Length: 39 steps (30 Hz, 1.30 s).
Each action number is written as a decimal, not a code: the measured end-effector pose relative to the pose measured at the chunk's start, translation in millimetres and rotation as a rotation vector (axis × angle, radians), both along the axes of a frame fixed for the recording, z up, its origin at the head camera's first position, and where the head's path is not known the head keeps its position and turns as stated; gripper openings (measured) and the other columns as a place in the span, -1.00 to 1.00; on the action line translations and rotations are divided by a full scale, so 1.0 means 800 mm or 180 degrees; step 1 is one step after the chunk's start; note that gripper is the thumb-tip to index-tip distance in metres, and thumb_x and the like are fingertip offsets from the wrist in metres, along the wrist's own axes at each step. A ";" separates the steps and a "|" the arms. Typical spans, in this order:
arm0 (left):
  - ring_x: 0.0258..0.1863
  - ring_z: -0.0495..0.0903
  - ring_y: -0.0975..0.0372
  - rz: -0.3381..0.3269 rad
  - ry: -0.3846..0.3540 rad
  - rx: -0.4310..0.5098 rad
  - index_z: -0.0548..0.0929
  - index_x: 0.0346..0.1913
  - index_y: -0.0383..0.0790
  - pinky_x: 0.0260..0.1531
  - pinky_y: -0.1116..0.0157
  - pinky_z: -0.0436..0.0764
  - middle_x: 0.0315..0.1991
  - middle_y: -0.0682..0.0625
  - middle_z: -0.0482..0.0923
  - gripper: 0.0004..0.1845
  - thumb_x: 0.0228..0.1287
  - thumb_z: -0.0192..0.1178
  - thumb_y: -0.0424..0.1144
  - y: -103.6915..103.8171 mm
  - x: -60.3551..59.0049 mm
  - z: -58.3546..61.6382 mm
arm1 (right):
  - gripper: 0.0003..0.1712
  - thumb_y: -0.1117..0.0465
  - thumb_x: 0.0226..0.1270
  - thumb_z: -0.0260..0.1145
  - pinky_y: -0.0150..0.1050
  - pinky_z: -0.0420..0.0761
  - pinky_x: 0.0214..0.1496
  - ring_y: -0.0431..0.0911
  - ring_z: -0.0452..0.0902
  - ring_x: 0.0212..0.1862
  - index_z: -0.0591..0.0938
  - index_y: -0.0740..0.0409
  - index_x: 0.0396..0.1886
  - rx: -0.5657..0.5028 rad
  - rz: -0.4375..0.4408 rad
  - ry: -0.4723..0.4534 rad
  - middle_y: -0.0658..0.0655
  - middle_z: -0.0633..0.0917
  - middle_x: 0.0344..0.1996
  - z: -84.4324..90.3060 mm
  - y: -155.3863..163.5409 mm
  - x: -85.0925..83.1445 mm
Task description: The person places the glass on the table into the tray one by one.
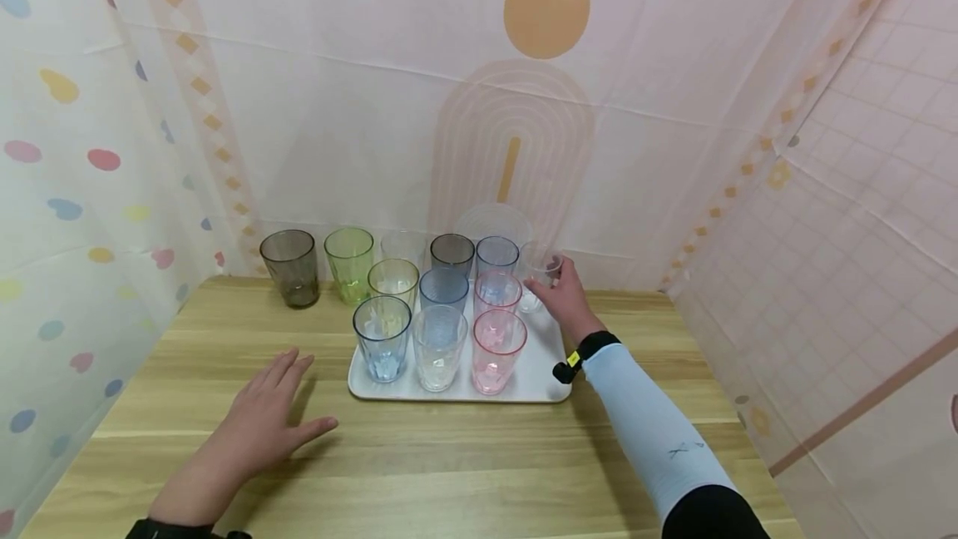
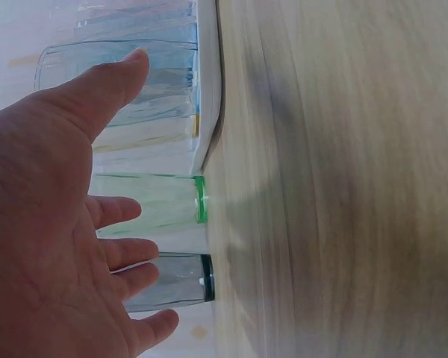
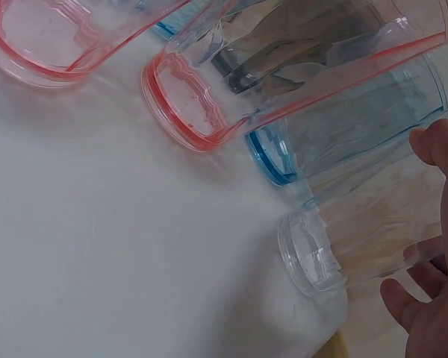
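Light wooden table [image 1: 419,456], pastel patterned curtains behind. White tray [image 1: 535,373] crowded with coloured tumblers. Right hand [image 1: 565,296] reaching forward, fingers curled around clear tumbler [image 1: 539,271] at tray's 1 o'clock corner. Left hand [image 1: 258,414] flat, fingers spread, at tray's 8 o'clock.

The white tray [image 1: 539,373] is packed pretty tight, three columns of cups nearly rim to rim, so no real way between them; the only bare strip runs along its right edge, beside the pink cups [image 1: 497,348]; the right hand [image 1: 565,298] and its clear cup [image 1: 540,273] block the far right corner; off the tray, the grey cup [image 1: 290,267] and green cup [image 1: 348,263] guard the table's [image 1: 449,456] far edge; the near half of the table is open, apart from the left hand [image 1: 258,422].
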State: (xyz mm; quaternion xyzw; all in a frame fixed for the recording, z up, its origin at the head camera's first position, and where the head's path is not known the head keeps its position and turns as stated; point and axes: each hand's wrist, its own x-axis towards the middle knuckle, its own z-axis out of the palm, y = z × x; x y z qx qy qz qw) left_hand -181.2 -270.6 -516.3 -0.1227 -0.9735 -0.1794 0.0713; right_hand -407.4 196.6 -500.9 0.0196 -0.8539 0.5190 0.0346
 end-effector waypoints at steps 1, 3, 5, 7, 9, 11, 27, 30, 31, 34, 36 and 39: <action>0.52 0.25 -0.51 -0.0005 0.0000 0.0010 0.35 0.58 -0.49 0.29 -0.60 0.36 0.59 -0.60 0.21 0.16 0.24 0.59 0.29 0.001 0.000 0.000 | -0.01 -0.03 0.54 0.51 0.18 0.43 0.62 0.25 0.28 0.64 0.18 0.17 0.70 -0.0002 -0.0008 -0.0005 0.29 0.43 0.52 -0.001 0.001 0.000; 0.52 0.25 -0.51 -0.0010 -0.0011 0.0024 0.35 0.58 -0.49 0.30 -0.60 0.36 0.59 -0.60 0.20 0.15 0.24 0.59 0.28 0.001 -0.001 0.000 | 0.00 -0.03 0.54 0.51 0.18 0.42 0.63 0.24 0.26 0.65 0.17 0.17 0.71 -0.0021 -0.0013 -0.0014 0.30 0.42 0.53 -0.001 0.003 0.001; 0.52 0.25 -0.52 -0.0015 -0.0033 0.0037 0.34 0.59 -0.49 0.28 -0.61 0.37 0.59 -0.60 0.20 0.16 0.24 0.59 0.28 0.002 -0.003 0.000 | 0.02 -0.03 0.54 0.52 0.18 0.41 0.64 0.24 0.24 0.66 0.16 0.17 0.72 -0.0038 -0.0017 -0.0023 0.30 0.41 0.55 -0.002 0.005 0.001; 0.51 0.25 -0.53 -0.0019 -0.0061 0.0057 0.33 0.59 -0.49 0.28 -0.62 0.36 0.59 -0.60 0.19 0.16 0.26 0.58 0.28 0.000 -0.006 0.000 | 0.04 -0.03 0.54 0.52 0.18 0.39 0.65 0.24 0.22 0.67 0.14 0.18 0.74 -0.0068 -0.0003 -0.0025 0.30 0.38 0.58 -0.003 0.009 0.003; 0.50 0.25 -0.54 -0.0023 -0.0078 0.0126 0.32 0.60 -0.51 0.30 -0.61 0.34 0.59 -0.61 0.18 0.14 0.30 0.57 0.26 -0.003 -0.012 0.002 | 0.06 -0.02 0.54 0.53 0.19 0.37 0.66 0.24 0.21 0.68 0.12 0.19 0.75 -0.0123 0.0031 -0.0006 0.32 0.35 0.61 -0.002 0.013 0.006; 0.48 0.26 -0.55 -0.0006 -0.0067 0.0267 0.30 0.60 -0.54 0.32 -0.60 0.33 0.58 -0.63 0.19 0.11 0.35 0.55 0.23 -0.010 -0.023 0.003 | 0.09 -0.01 0.54 0.53 0.20 0.36 0.66 0.24 0.21 0.67 0.09 0.20 0.76 -0.0142 0.0055 0.0013 0.33 0.31 0.63 -0.002 0.018 0.012; 0.67 0.11 -0.36 0.1211 -0.0246 0.2277 -0.16 0.80 -0.34 0.46 -0.43 0.34 0.75 -0.41 -0.02 0.26 0.50 0.24 0.43 -0.105 -0.185 0.019 | 0.09 0.10 0.51 0.57 0.25 0.31 0.68 0.32 0.24 0.64 0.11 0.39 0.72 0.0201 0.0285 0.0078 0.47 0.34 0.59 -0.022 0.077 0.134; 0.73 -0.03 -0.33 0.1138 -0.0309 0.2362 -0.31 0.82 -0.23 0.50 -0.44 0.26 0.80 -0.33 -0.20 0.34 0.45 0.27 0.46 -0.115 -0.205 0.017 | 0.07 0.12 0.51 0.57 0.27 0.32 0.67 0.34 0.27 0.63 0.13 0.41 0.71 0.0161 0.0348 0.0157 0.50 0.36 0.58 -0.026 0.081 0.152; 0.73 -0.05 -0.34 0.1098 -0.0327 0.2367 -0.34 0.82 -0.21 0.51 -0.45 0.25 0.81 -0.33 -0.23 0.36 0.44 0.28 0.46 -0.116 -0.210 0.016 | 0.06 0.12 0.52 0.57 0.27 0.32 0.66 0.34 0.27 0.63 0.14 0.41 0.71 0.0152 0.0357 0.0169 0.50 0.36 0.58 -0.027 0.082 0.157; 0.74 -0.08 -0.34 0.0976 -0.0381 0.2424 -0.32 0.82 -0.19 0.52 -0.45 0.24 0.80 -0.35 -0.25 0.35 0.43 0.30 0.44 -0.115 -0.223 0.014 | 0.03 0.16 0.52 0.57 0.30 0.31 0.66 0.35 0.28 0.63 0.16 0.41 0.70 0.0124 0.0347 0.0144 0.49 0.37 0.58 -0.029 0.083 0.175; 0.73 -0.05 -0.33 0.0929 -0.0372 0.2479 -0.29 0.83 -0.17 0.53 -0.41 0.25 0.79 -0.36 -0.19 0.32 0.44 0.31 0.42 -0.111 -0.230 0.012 | 0.02 0.17 0.51 0.57 0.30 0.31 0.66 0.34 0.28 0.63 0.17 0.39 0.69 0.0109 0.0330 0.0126 0.48 0.37 0.57 -0.029 0.084 0.185; 0.70 0.04 -0.31 0.0923 -0.0293 0.2550 -0.22 0.83 -0.16 0.54 -0.35 0.28 0.77 -0.35 -0.05 0.28 0.46 0.33 0.38 -0.105 -0.235 0.012 | 0.01 0.17 0.50 0.58 0.29 0.30 0.67 0.33 0.27 0.63 0.19 0.35 0.69 0.0054 0.0324 0.0139 0.47 0.37 0.57 -0.029 0.084 0.195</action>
